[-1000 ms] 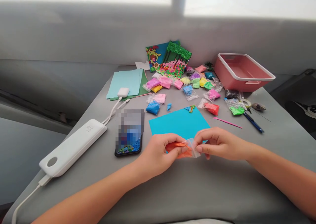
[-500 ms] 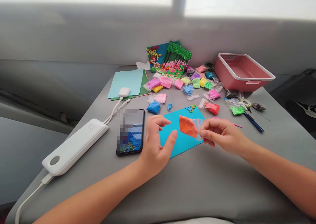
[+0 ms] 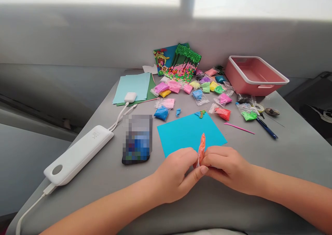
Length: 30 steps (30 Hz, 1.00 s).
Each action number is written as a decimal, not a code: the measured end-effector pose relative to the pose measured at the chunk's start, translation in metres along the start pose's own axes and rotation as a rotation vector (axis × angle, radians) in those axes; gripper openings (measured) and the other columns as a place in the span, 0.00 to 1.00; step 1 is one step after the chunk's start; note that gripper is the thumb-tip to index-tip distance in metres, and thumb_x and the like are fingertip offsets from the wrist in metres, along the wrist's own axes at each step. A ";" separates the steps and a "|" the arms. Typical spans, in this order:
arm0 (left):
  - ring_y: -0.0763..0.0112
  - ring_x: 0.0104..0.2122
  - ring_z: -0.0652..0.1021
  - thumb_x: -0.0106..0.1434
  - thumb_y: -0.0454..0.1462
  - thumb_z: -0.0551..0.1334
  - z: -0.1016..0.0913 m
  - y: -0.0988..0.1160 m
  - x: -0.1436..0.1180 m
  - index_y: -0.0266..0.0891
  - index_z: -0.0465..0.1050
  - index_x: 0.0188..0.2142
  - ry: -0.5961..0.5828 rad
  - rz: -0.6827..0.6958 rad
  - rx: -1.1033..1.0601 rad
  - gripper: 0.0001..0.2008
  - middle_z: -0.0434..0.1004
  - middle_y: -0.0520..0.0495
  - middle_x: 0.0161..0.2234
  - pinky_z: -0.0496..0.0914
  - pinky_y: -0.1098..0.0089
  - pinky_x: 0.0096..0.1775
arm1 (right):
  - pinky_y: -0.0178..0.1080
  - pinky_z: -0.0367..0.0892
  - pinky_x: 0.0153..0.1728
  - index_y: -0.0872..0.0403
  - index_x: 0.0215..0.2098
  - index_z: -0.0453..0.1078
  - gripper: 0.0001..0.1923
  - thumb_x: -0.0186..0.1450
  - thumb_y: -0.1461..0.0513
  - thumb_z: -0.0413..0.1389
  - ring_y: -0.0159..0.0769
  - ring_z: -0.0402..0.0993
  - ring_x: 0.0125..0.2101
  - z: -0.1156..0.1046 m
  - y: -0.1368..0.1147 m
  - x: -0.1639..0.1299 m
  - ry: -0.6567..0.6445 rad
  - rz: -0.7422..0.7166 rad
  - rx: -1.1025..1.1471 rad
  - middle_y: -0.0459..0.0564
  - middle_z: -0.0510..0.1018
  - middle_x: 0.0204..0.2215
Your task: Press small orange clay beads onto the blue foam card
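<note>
**Orange clay packet pinched upright between both hands**

Orange clay packet stands on end just above the near edge of the blue card sheet, gripped at its bottom. The left hand and right hand are both curled nearly closed, fingertips meeting on the clear plastic, so the soft filling bulges up in a narrow strip. Holding it over the card keeps the colour right by the work surface, I'd guess.

Left of the card lies a phone, and beside that a smooth white power bank with cables running back to a small earbud case. Further off, crinkly little bags of clay in many colours are scattered, with a pink stick and a pen at the right. At the back sit a bumpy finished clay picture, pale paper sheets and a pink plastic tub on the grey table.
</note>
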<state>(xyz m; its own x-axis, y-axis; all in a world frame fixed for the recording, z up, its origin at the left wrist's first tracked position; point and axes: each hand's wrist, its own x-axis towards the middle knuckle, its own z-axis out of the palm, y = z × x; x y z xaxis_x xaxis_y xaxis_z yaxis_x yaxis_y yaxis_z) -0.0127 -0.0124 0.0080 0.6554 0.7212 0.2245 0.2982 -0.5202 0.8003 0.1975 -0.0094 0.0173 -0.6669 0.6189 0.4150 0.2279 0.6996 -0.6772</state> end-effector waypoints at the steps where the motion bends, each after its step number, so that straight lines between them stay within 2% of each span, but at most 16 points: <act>1: 0.70 0.27 0.66 0.74 0.43 0.50 0.000 0.000 0.000 0.42 0.64 0.32 0.001 0.011 0.010 0.15 0.67 0.52 0.26 0.64 0.69 0.31 | 0.32 0.67 0.32 0.52 0.36 0.69 0.07 0.73 0.64 0.54 0.30 0.73 0.31 -0.001 0.000 0.001 -0.005 0.000 0.002 0.47 0.78 0.30; 9: 0.68 0.28 0.69 0.74 0.36 0.47 -0.006 0.001 0.002 0.42 0.63 0.32 -0.016 0.093 0.048 0.14 0.71 0.48 0.28 0.66 0.68 0.33 | 0.31 0.65 0.29 0.52 0.33 0.63 0.09 0.73 0.65 0.51 0.28 0.63 0.27 -0.009 0.000 0.006 -0.047 0.040 0.058 0.43 0.68 0.25; 12: 0.68 0.29 0.70 0.73 0.35 0.47 -0.006 0.003 0.003 0.42 0.64 0.33 -0.022 0.095 0.067 0.12 0.73 0.47 0.29 0.68 0.68 0.35 | 0.32 0.65 0.29 0.52 0.33 0.62 0.09 0.74 0.64 0.50 0.29 0.63 0.27 -0.010 0.001 0.004 -0.053 0.035 0.015 0.43 0.67 0.25; 15: 0.67 0.30 0.71 0.72 0.33 0.48 -0.004 0.003 0.003 0.42 0.64 0.34 -0.013 0.091 0.097 0.11 0.73 0.47 0.30 0.68 0.67 0.35 | 0.34 0.62 0.28 0.52 0.34 0.61 0.08 0.72 0.66 0.49 0.31 0.61 0.27 -0.008 0.004 0.001 -0.050 -0.029 -0.095 0.45 0.67 0.26; 20: 0.69 0.27 0.67 0.72 0.33 0.49 -0.003 0.004 0.004 0.42 0.62 0.31 0.047 0.035 0.122 0.12 0.68 0.50 0.27 0.64 0.68 0.32 | 0.36 0.57 0.28 0.51 0.35 0.60 0.08 0.71 0.68 0.47 0.34 0.57 0.27 -0.004 0.010 0.001 -0.031 -0.118 -0.292 0.46 0.66 0.26; 26: 0.73 0.22 0.61 0.69 0.33 0.50 -0.004 0.013 0.009 0.43 0.53 0.24 0.119 -0.023 0.083 0.15 0.58 0.55 0.21 0.59 0.71 0.27 | 0.35 0.54 0.26 0.50 0.31 0.53 0.12 0.71 0.69 0.45 0.33 0.56 0.25 0.004 0.010 0.005 0.047 -0.127 -0.364 0.43 0.62 0.25; 30: 0.74 0.21 0.57 0.66 0.32 0.51 0.001 0.017 0.010 0.43 0.48 0.22 0.198 -0.050 0.092 0.17 0.53 0.56 0.19 0.55 0.69 0.26 | 0.36 0.50 0.25 0.49 0.29 0.50 0.15 0.70 0.69 0.47 0.33 0.51 0.24 0.008 0.003 0.006 0.119 -0.098 -0.419 0.42 0.58 0.23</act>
<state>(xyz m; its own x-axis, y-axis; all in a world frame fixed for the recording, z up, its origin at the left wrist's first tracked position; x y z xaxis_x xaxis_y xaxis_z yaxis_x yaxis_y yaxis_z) -0.0004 -0.0146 0.0237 0.4918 0.8180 0.2983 0.3947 -0.5148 0.7611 0.1889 -0.0065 0.0124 -0.6193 0.5619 0.5484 0.4519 0.8262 -0.3364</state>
